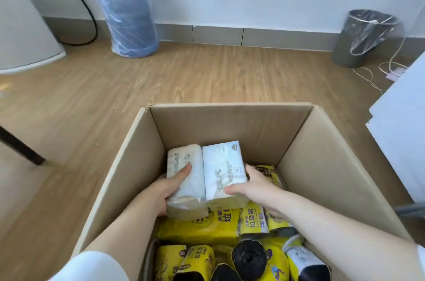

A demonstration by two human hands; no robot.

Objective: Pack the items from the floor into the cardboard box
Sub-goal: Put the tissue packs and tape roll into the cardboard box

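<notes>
- The left hand (169, 188) wraps the left side of a beige tissue pack (184, 179), thumb stretched flat across its top face, fingers curled under the near edge; it grips the pack.
- The right hand (255, 185) clasps the right side of a white tissue pack (222, 165), thumb lying on the near corner of its top and the fingers hidden down the right edge.
- The two packs lie side by side, long edges touching, pressed between both hands inside the cardboard box (333, 165), toward its far left part.
- Both packs are soft, pillow-like bricks in thin, crinkled plastic film; the beige one is matt with faint print, the white one glossier with grey lettering.
- Beneath and nearer than them, the box bottom is filled with yellow garbage bag rolls (251, 221): stubby cylinders in shiny yellow printed wrappers, some showing black rolled plastic at their ends.
- The box is plain brown corrugated board with tall, smooth upright walls, standing on a wood-grain floor (161, 78).
- A white sleeve (92, 264) covers the left upper arm; both forearms are bare.
- By the far wall stands a blue water jug (126, 18) wrapped in clear film, and on the far right a grey bin (358, 39) lined with a clear bag.
</notes>
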